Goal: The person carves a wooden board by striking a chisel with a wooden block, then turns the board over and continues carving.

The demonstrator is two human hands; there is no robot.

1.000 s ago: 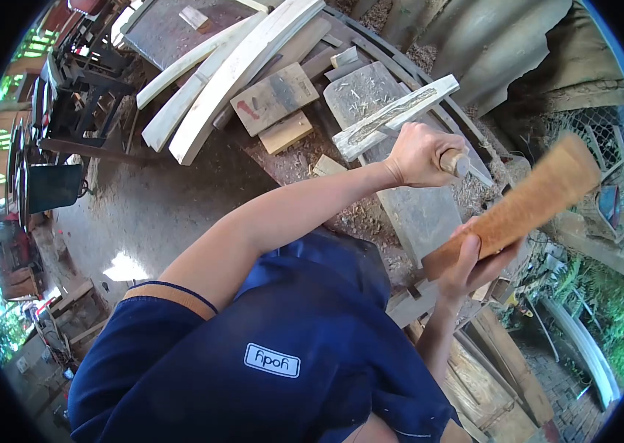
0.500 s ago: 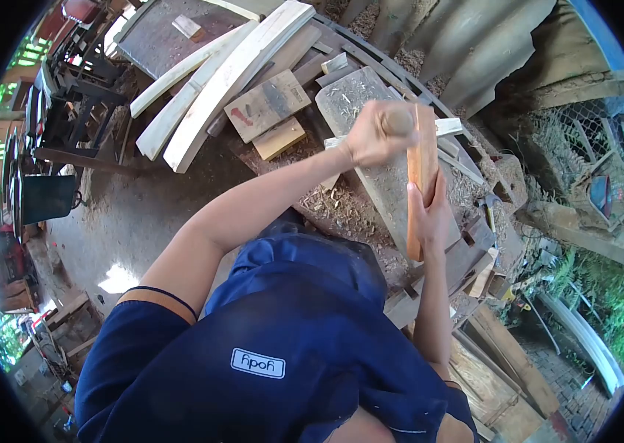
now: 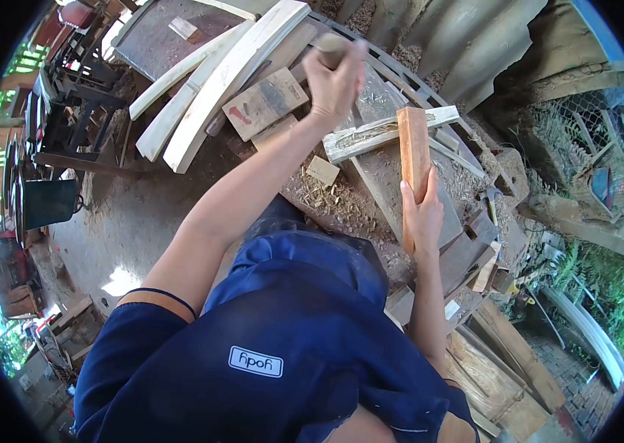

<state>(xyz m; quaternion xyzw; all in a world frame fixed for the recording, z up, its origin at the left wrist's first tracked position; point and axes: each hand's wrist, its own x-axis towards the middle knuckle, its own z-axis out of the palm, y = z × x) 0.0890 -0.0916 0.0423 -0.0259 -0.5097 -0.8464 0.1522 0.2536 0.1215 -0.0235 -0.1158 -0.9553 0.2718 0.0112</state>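
Note:
My left hand (image 3: 336, 85), blurred by motion, is closed around a round-ended wooden handle (image 3: 332, 46) seen end-on; the rest of that tool is hidden under the fist. It is raised over the far side of the workbench. In my right hand (image 3: 423, 210) is a reddish-brown wooden block (image 3: 415, 144), long and squared, gripped near its lower half with the thumb along one side. The block overlaps a pale wooden piece (image 3: 371, 138) with a dark rough slot, which lies across a grey board (image 3: 386, 184) on the bench.
Long pale curved timbers (image 3: 234, 85) lie at the bench's far left, beside a stained wooden block (image 3: 266, 103). Wood shavings (image 3: 349, 203) and a small offcut (image 3: 322, 170) are near my body. A hammer (image 3: 491, 198) rests at the right; planks (image 3: 515, 354) are stacked below.
My left hand has moved up and left with the handle, away from the block, uncovering the slotted pale piece. My right hand and the block have shifted slightly left.

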